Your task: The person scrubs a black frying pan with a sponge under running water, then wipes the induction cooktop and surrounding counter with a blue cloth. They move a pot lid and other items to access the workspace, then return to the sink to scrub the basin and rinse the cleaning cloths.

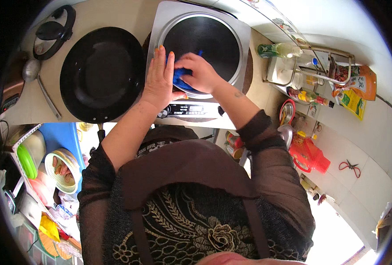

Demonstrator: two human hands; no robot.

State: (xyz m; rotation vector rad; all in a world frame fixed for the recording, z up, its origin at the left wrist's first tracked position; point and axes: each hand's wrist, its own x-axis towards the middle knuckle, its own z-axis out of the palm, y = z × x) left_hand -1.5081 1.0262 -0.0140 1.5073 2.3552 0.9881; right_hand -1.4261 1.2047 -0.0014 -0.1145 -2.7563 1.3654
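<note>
A silver-framed electric cooktop (245,36) with a round black plate (204,41) lies in front of me. My right hand (197,71) is slightly blurred and grips a blue cloth (182,79) at the plate's lower left edge. Flat against the cooktop's left side rests my left hand (159,78), fingers extended and thumb apart; the cloth's left part lies next to its fingers. Whether the left palm covers some of the cloth cannot be seen. Below both hands runs the control panel (189,110), partly lit.
A black frying pan (101,73) stands close by my left wrist. Farther left are a glass lid (54,32) and a metal ladle (45,89). On the right, a wire rack (342,54) holds bottles and jars near a green bottle (265,51). Red-handled scissors (350,168) hang on the tiled wall.
</note>
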